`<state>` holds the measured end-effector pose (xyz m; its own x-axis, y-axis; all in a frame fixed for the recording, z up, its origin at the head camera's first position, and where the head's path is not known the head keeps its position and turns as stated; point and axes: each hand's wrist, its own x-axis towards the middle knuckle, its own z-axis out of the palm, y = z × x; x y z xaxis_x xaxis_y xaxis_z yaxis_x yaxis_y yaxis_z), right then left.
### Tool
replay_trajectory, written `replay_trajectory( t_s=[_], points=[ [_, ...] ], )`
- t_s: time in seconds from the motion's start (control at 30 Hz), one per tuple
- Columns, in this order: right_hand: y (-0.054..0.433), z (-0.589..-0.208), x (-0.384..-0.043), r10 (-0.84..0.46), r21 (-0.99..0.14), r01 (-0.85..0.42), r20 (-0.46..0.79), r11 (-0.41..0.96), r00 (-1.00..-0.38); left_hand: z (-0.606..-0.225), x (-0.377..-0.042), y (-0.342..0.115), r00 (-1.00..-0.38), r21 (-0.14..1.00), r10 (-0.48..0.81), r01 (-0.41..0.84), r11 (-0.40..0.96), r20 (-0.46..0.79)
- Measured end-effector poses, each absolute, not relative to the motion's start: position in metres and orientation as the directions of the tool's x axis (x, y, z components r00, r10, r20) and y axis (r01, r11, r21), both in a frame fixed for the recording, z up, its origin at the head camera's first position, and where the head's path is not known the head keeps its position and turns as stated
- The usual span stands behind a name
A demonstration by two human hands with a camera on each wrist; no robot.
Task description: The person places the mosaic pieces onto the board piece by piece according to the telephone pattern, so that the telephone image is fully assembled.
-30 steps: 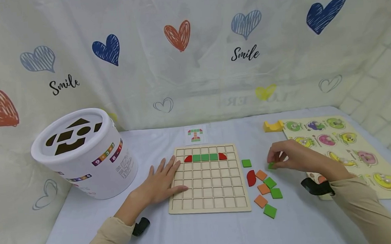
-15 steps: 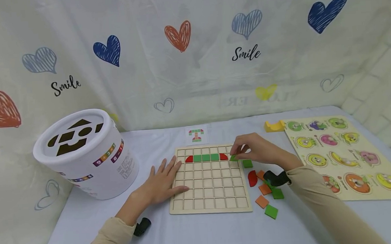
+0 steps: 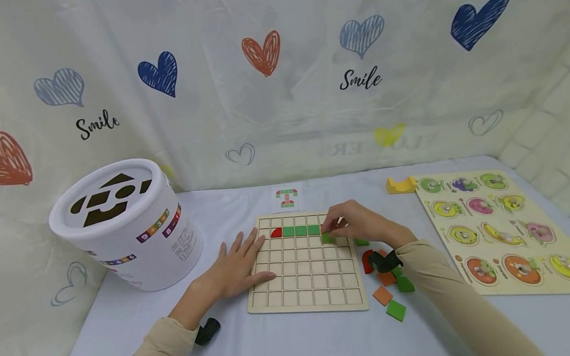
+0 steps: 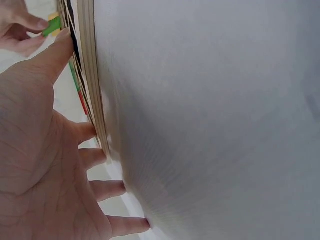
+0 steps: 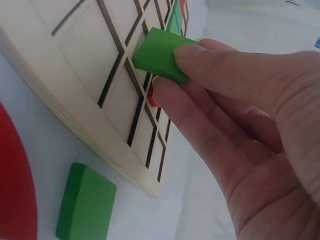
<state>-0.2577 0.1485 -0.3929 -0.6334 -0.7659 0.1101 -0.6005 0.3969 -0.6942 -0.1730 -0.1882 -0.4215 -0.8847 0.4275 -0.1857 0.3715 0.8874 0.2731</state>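
Observation:
My right hand [image 3: 353,221] pinches a green square tile [image 5: 159,54] between thumb and fingers. In the head view that tile is over the wooden grid board [image 3: 303,280], just below the right end of a filled row. Three green tiles [image 3: 301,231] fill the middle of this row, with a red quarter-round tile [image 3: 276,232] at its left. The red piece at the row's right end is mostly hidden by my right fingers. My left hand [image 3: 234,268] lies with fingers spread on the board's left edge, thumb on the grid.
Loose orange tiles [image 3: 382,295], green tiles [image 3: 396,310] and a red piece [image 3: 367,261] lie right of the board, partly under my right wrist. A pattern card [image 3: 287,198] lies behind the board. A white bucket [image 3: 126,226] stands left, a fruit puzzle board [image 3: 506,230] and yellow block [image 3: 401,185] right.
My right hand has carried the green tile leftward from beside the fruit puzzle board to over the grid board. My left hand has stayed on the board's edge.

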Motion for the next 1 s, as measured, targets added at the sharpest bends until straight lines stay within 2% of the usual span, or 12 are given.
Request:
replay_trajectory(
  t_s=[0.37, 0.67, 1.0],
  points=[
    [0.1469, -0.3997, -0.2582, -0.762, -0.689, -0.602, 0.110, 0.405, -0.638, -0.4183, -0.1722, -0.1867, -0.884, 0.268, 0.426, 0.371, 0.889, -0.194],
    [0.1435, -0.3975, -0.2538, -0.780, -0.620, -0.655, 0.107, 0.432, -0.616, -0.4183, -0.1720, -0.1868, -0.884, 0.262, 0.422, 0.367, 0.892, -0.198],
    [0.1429, -0.4008, -0.2516, -0.771, -0.584, -0.672, 0.118, 0.456, -0.626, -0.4182, -0.1724, -0.1858, -0.887, 0.273, 0.421, 0.365, 0.890, -0.188]
  ],
)
